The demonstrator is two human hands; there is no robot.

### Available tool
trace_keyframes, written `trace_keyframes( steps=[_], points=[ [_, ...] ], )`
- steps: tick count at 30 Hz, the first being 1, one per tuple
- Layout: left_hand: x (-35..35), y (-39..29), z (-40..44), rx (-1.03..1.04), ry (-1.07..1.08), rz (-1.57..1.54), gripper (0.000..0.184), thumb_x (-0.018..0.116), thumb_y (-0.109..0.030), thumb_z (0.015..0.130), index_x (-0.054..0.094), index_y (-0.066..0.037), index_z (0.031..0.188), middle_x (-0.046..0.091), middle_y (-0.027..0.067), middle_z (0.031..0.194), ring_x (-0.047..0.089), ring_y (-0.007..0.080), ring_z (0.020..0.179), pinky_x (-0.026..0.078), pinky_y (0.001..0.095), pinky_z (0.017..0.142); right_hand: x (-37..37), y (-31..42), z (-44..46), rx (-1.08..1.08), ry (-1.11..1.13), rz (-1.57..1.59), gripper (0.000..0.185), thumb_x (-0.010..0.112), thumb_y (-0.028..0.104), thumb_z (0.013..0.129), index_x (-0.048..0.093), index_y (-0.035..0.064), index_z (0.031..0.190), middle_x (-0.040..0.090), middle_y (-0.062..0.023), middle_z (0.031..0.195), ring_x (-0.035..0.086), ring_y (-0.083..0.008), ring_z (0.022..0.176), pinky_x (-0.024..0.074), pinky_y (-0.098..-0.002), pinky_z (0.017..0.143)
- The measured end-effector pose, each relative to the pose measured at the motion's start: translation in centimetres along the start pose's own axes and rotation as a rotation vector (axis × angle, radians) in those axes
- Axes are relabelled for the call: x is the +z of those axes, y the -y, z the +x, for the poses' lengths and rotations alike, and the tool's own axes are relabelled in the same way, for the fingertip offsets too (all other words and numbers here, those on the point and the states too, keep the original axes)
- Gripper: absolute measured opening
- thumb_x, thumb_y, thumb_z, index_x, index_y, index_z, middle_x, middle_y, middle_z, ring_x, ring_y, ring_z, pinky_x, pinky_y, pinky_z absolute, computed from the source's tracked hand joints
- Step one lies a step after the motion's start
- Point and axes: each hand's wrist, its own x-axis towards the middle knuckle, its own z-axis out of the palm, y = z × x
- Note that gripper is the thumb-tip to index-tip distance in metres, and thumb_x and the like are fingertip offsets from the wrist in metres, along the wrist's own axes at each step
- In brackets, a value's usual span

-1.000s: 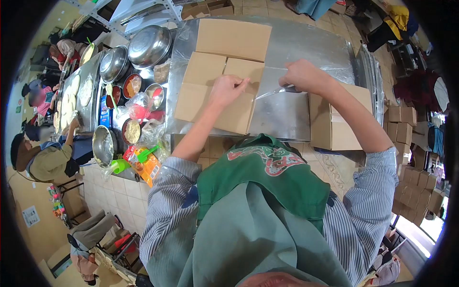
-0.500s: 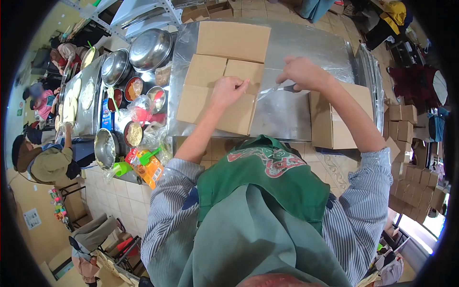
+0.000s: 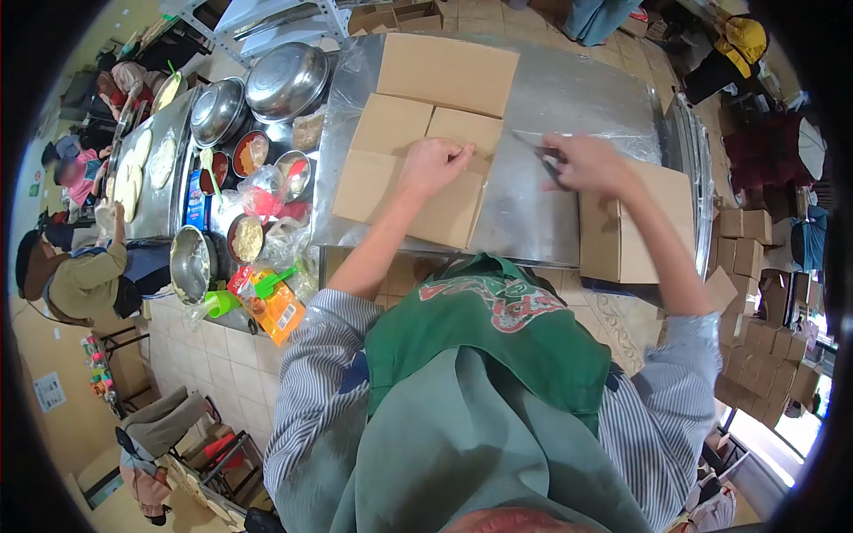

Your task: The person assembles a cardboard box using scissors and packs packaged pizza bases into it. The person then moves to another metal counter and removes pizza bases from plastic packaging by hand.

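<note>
A cardboard box [image 3: 378, 182] sits on the metal table in front of me, one broad flap [image 3: 449, 73] folded outward at the far side. Over its panels, near the centre seam, my left hand [image 3: 437, 166] is closed with fingertips pinched; whatever is between them is too small to make out. To the right of the box, above bare metal, my right hand [image 3: 591, 164] grips scissors [image 3: 553, 167] by their dark handles. The thin blades point left and away from me, blurred by motion.
A second cardboard box [image 3: 653, 222] stands at the table's right end. Left of the metal table [image 3: 524, 213] are steel bowls [image 3: 286, 84], food bowls and an orange packet [image 3: 271, 306]. A person [image 3: 84, 280] works at the far left. Stacked cartons [image 3: 769, 342] stand at right.
My right hand has moved right and slightly away from the box, swinging the scissors' tips up and outward. My left hand stays closed over the box. The whole view has shifted slightly.
</note>
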Motion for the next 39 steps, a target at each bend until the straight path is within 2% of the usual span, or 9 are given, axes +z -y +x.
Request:
trace_keyframes(
  steps=[2, 8, 10, 14, 17, 22, 29, 35, 39],
  points=[
    [-0.2, -0.1, 0.0, 0.001, 0.035, 0.039, 0.046, 0.059, -0.038, 0.084, 0.061, 0.0, 0.059, 0.051, 0.0171, 0.051, 0.05, 0.0337, 0.048, 0.041, 0.0389, 0.049, 5.2, 1.2, -0.1, 0.231, -0.141, 0.608, 0.054, 0.076, 0.037, 0.072, 0.049, 0.0077, 0.109, 0.061, -0.0068, 0.08, 0.059, -0.0168, 0.076, 0.0472, -0.0303, 0.064],
    [-3.7, -1.2, 1.1, 0.138, 0.422, 0.262, 0.049, 0.066, -0.048, 0.074, 0.062, -0.002, 0.058, 0.052, 0.0177, 0.053, 0.053, 0.0339, 0.052, 0.041, 0.0409, 0.051, 13.5, 4.6, 2.3, 0.444, -0.208, 1.165, 0.071, 0.069, 0.049, 0.075, 0.038, 0.0089, 0.124, 0.056, -0.011, 0.105, 0.06, -0.0192, 0.083, 0.049, -0.0341, 0.063],
    [-4.2, 0.7, 1.1, 0.371, 0.34, 0.316, 0.048, 0.069, -0.051, 0.068, 0.063, -0.004, 0.059, 0.052, 0.016, 0.053, 0.052, 0.0315, 0.051, 0.04, 0.0398, 0.05, 13.3, 4.4, 2.6, 0.45, -0.205, 1.25, 0.071, 0.07, 0.049, 0.074, 0.038, 0.0087, 0.124, 0.056, -0.0111, 0.104, 0.06, -0.0195, 0.084, 0.0497, -0.0353, 0.064],
    [-6.7, 1.6, 3.6, 0.244, 0.689, 0.477, 0.046, 0.075, -0.05, 0.061, 0.062, -0.006, 0.06, 0.051, 0.0084, 0.051, 0.045, 0.0231, 0.046, 0.034, 0.0358, 0.047, 13.3, 2.2, 4.5, 0.405, -0.212, 1.151, 0.069, 0.071, 0.045, 0.074, 0.04, 0.0084, 0.123, 0.057, -0.01, 0.1, 0.059, -0.0189, 0.082, 0.0492, -0.035, 0.064],
    [-5.9, 2.5, 3.6, 0.08, 0.66, 0.133, 0.046, 0.078, -0.05, 0.057, 0.062, -0.007, 0.059, 0.046, 0.0035, 0.048, 0.04, 0.017, 0.045, 0.031, 0.0326, 0.046, 12.1, -0.2, 6.9, 0.356, -0.318, 0.938, 0.064, 0.074, 0.042, 0.073, 0.045, 0.0076, 0.118, 0.058, -0.0062, 0.092, 0.058, -0.0168, 0.078, 0.0479, -0.0314, 0.062],
    [-2.2, 1.1, 6.4, -0.118, 0.292, 0.217, 0.04, 0.08, -0.043, 0.062, 0.062, -0.007, 0.057, 0.045, 0.002, 0.048, 0.04, 0.0128, 0.044, 0.031, 0.0309, 0.045, 8.2, -2.4, 5.2, 0.317, -0.837, 0.889, 0.053, 0.075, 0.037, 0.074, 0.05, 0.0071, 0.11, 0.057, 0.0005, 0.077, 0.054, -0.0104, 0.069, 0.0434, -0.0242, 0.058],
    [5.9, 3.8, 13.6, -0.51, -0.164, -0.93, 0.027, 0.069, -0.028, 0.079, 0.067, -0.001, 0.081, 0.062, 0.0081, 0.067, 0.058, 0.0158, 0.058, 0.047, 0.0317, 0.053, 7.8, 2.5, -6.0, 0.338, -0.513, 1.257, 0.046, 0.067, 0.033, 0.082, 0.051, 0.0074, 0.116, 0.062, -0.0015, 0.084, 0.047, -0.004, 0.062, 0.0362, -0.0179, 0.051],
    [2.5, 1.9, 12.4, -0.624, 0.431, -0.812, 0.028, 0.062, -0.019, 0.086, 0.057, 0.001, 0.106, 0.066, 0.0106, 0.096, 0.066, 0.0192, 0.08, 0.053, 0.0313, 0.074, 13.0, 2.7, -8.4, 0.292, -0.305, 1.367, 0.047, 0.064, 0.037, 0.083, 0.05, 0.0075, 0.117, 0.062, -0.0033, 0.084, 0.045, -0.0044, 0.06, 0.036, -0.0173, 0.052],
    [3.8, 2.0, 11.7, -0.548, 0.278, -0.878, 0.025, 0.062, -0.018, 0.087, 0.058, -0.002, 0.105, 0.066, 0.0093, 0.095, 0.066, 0.0195, 0.079, 0.052, 0.0304, 0.073, 13.5, 4.6, -7.6, 0.186, -0.172, 1.674, 0.055, 0.061, 0.047, 0.083, 0.048, 0.0076, 0.119, 0.06, -0.0057, 0.088, 0.044, -0.0055, 0.063, 0.036, -0.0189, 0.052]
  ],
)
